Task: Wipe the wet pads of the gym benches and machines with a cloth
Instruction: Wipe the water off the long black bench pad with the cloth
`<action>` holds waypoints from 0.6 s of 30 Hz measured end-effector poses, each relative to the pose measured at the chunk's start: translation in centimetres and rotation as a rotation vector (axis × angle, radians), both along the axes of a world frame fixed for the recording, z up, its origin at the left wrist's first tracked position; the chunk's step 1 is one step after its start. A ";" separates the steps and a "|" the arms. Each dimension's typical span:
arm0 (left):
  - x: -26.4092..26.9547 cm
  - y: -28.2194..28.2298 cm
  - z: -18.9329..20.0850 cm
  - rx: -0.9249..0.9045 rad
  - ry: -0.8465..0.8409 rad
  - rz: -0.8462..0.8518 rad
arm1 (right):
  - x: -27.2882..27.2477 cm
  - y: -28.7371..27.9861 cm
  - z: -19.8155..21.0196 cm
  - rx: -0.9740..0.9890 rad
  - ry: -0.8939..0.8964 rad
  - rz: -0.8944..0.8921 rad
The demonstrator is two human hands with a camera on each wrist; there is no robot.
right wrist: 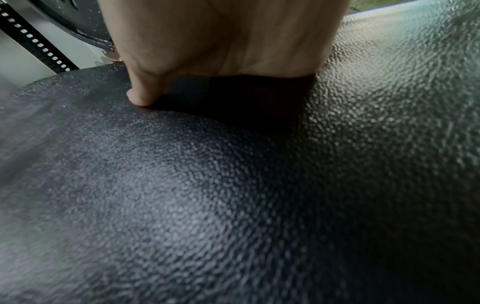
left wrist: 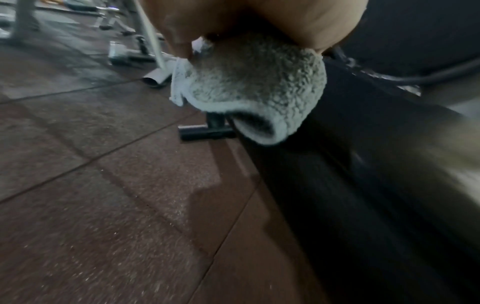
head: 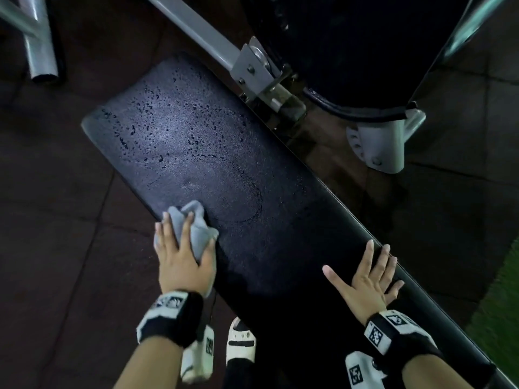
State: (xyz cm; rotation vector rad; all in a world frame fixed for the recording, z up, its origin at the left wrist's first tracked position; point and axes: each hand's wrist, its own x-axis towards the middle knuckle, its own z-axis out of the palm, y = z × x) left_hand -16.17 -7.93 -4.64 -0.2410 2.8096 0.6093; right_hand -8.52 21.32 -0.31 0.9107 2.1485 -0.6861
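Observation:
A long black bench pad (head: 224, 153) runs diagonally across the head view, its far end beaded with water drops and a curved wipe mark across its middle. My left hand (head: 179, 254) grips a bunched grey cloth (head: 196, 228) at the pad's left edge; the left wrist view shows the fluffy cloth (left wrist: 249, 86) hanging under the palm beside the pad's side (left wrist: 363, 185). My right hand (head: 368, 279) lies flat with spread fingers on the near right part of the pad. In the right wrist view the thumb (right wrist: 140, 96) presses the textured pad (right wrist: 207, 195).
A grey steel frame bar with a bracket (head: 247, 66) and a large black padded part (head: 351, 51) stand beyond the bench. A white support foot (head: 384, 144) sits at the right. Brown rubber floor tiles (head: 56, 220) surround it, with green turf (head: 500, 304) at the right edge.

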 end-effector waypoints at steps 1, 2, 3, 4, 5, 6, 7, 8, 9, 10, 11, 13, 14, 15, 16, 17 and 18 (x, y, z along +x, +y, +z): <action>-1.6 0.0 0.1 -0.008 0.003 0.038 | 0.0 0.0 -0.1 -0.002 -0.001 0.002; -3.3 0.2 0.3 -0.042 -0.001 0.053 | 0.0 0.0 -0.1 -0.004 -0.003 0.004; -5.0 0.7 0.5 -0.087 -0.018 0.049 | 0.0 0.1 -0.1 -0.006 -0.003 0.006; -6.5 1.5 0.7 -0.129 -0.049 0.030 | 0.1 0.2 -0.1 -0.006 -0.002 0.010; -7.8 2.4 0.9 -0.160 -0.082 -0.001 | 0.1 0.2 -0.1 -0.008 -0.004 0.013; -8.7 3.4 0.9 -0.182 -0.106 -0.041 | 0.1 0.3 -0.2 -0.013 -0.007 0.016; -9.3 4.5 0.9 -0.196 -0.118 -0.081 | 0.1 0.3 -0.1 -0.019 -0.008 0.018; -9.4 5.6 0.8 -0.203 -0.119 -0.118 | 0.1 0.4 -0.1 -0.022 -0.005 0.019; -9.0 6.7 0.7 -0.207 -0.111 -0.152 | 0.2 0.4 -0.1 -0.025 -0.002 0.020; -8.2 7.6 0.5 -0.201 -0.092 -0.179 | 0.2 0.5 -0.1 -0.028 0.000 0.020; -7.0 8.4 0.3 -0.181 -0.062 -0.199 | 0.2 0.5 -0.1 -0.031 0.002 0.020; -4.2 9.4 0.0 -0.136 0.001 -0.228 | 0.2 0.5 -0.2 -0.035 0.002 0.017; -2.7 9.7 -0.1 -0.128 0.020 -0.240 | 0.2 0.6 -0.1 -0.036 0.002 0.014; -1.3 9.8 -0.2 -0.126 0.028 -0.250 | 0.2 0.6 -0.1 -0.037 0.001 0.013; 0.0 9.8 -0.3 -0.123 0.028 -0.264 | 0.1 0.6 -0.1 -0.040 -0.003 0.015; 1.0 9.8 -0.3 -0.121 0.022 -0.275 | 0.2 0.7 -0.1 -0.044 -0.008 0.018; 1.7 9.8 -0.3 -0.120 0.010 -0.283 | 0.2 0.8 -0.1 -0.048 -0.011 0.018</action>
